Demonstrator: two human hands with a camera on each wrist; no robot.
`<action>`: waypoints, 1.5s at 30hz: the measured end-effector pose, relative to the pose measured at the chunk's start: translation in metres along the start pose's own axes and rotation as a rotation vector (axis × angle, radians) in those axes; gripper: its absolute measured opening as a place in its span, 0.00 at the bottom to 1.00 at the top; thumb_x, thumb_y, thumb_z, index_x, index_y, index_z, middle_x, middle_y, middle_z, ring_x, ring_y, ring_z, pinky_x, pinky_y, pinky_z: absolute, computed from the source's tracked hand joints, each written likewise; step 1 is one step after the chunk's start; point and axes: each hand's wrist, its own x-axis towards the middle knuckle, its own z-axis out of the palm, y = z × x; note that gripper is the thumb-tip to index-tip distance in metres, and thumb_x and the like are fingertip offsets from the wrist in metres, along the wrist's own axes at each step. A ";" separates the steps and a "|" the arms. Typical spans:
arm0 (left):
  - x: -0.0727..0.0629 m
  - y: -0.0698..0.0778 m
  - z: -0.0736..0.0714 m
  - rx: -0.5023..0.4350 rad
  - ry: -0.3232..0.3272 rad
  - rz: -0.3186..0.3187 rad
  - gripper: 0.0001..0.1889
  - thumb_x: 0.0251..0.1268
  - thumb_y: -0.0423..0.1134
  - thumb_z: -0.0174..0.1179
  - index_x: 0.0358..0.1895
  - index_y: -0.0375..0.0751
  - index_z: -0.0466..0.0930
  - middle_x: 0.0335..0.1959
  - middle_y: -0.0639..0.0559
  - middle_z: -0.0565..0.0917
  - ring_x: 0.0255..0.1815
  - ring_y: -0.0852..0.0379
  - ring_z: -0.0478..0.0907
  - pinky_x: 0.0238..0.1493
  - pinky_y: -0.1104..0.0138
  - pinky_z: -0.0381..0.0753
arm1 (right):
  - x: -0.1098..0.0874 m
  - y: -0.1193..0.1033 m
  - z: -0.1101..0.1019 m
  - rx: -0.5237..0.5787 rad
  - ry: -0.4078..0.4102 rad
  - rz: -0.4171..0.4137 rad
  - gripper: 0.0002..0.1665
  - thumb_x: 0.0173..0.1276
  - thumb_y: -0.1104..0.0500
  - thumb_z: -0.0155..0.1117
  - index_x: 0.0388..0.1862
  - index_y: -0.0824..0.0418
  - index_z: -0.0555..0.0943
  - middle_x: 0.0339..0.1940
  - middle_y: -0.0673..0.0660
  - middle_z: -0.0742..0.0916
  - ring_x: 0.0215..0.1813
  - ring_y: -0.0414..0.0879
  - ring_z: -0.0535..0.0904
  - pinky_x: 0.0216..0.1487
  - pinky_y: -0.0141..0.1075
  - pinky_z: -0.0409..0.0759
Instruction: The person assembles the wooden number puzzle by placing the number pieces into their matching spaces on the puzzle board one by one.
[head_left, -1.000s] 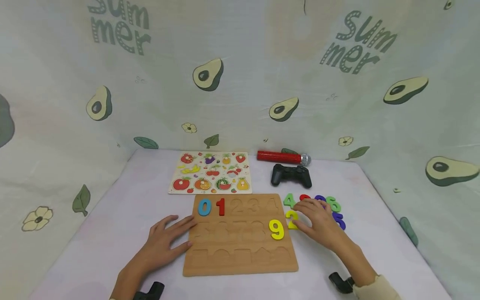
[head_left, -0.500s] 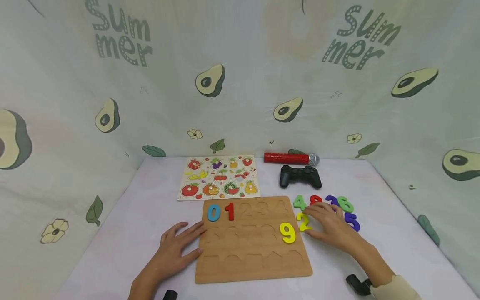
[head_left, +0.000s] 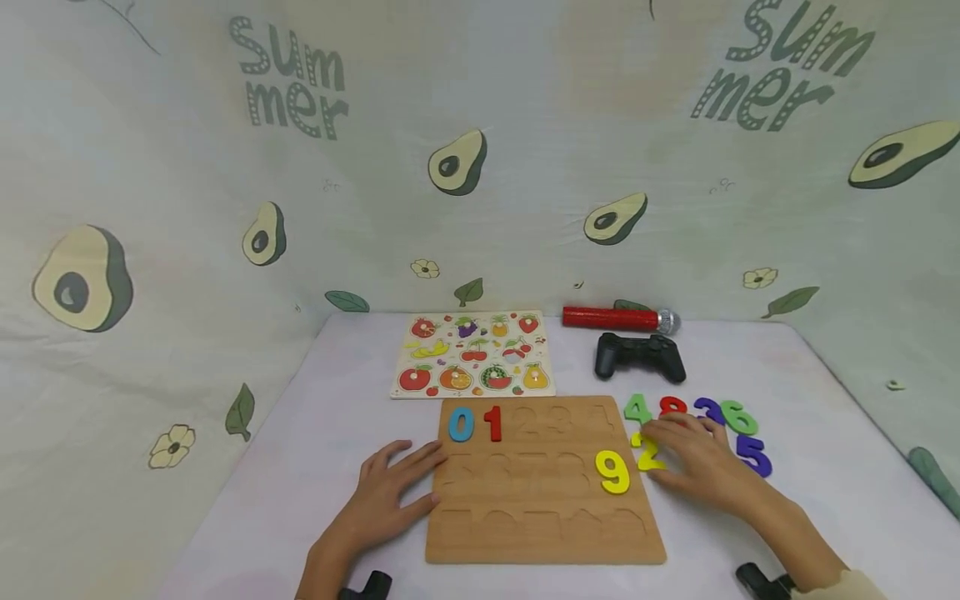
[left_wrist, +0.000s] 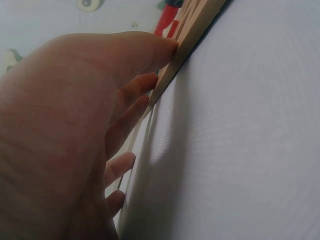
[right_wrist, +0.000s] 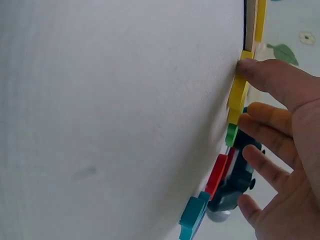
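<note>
My left hand (head_left: 386,500) lies with its fingers spread, thumb and fingertips touching the left edge of a wooden number puzzle board (head_left: 540,546). A blue 0 (head_left: 461,424) and a red 1 (head_left: 493,424) sit in its top row. On the board's right side is a yellow 9 (head_left: 612,472). Just past the right edge, my right hand (head_left: 705,462) pinches a yellow number 2 (head_left: 649,457) between thumb and index finger. In the right wrist view, the thumb meets one end of the yellow 2 (right_wrist: 239,92), flat on the table.
Around the right hand lie a green 4 (head_left: 637,408), a red 8 (head_left: 672,405), a purple 5 (head_left: 753,456) and a green 6 (head_left: 739,417). Behind the board are a fruit puzzle (head_left: 472,356), a black game controller (head_left: 640,357) and a red microphone (head_left: 611,317).
The head view has shifted, so everything sits farther right in it. The yellow 2 has turned slightly under the right fingers. The left hand stays at the board's edge.
</note>
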 end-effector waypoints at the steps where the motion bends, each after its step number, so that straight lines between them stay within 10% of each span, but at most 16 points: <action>1: 0.000 0.001 0.001 0.003 0.001 0.004 0.31 0.67 0.67 0.55 0.72 0.69 0.70 0.75 0.70 0.63 0.76 0.47 0.52 0.70 0.42 0.46 | -0.001 0.001 0.000 0.007 0.000 0.000 0.32 0.54 0.52 0.80 0.58 0.57 0.83 0.58 0.59 0.85 0.66 0.64 0.66 0.61 0.68 0.52; 45: -0.002 0.003 0.004 -0.005 0.018 0.036 0.30 0.67 0.66 0.55 0.71 0.68 0.71 0.75 0.69 0.64 0.75 0.47 0.53 0.68 0.39 0.48 | 0.026 -0.039 -0.010 0.026 0.107 -0.154 0.29 0.53 0.49 0.81 0.54 0.56 0.86 0.56 0.55 0.86 0.64 0.58 0.71 0.60 0.63 0.57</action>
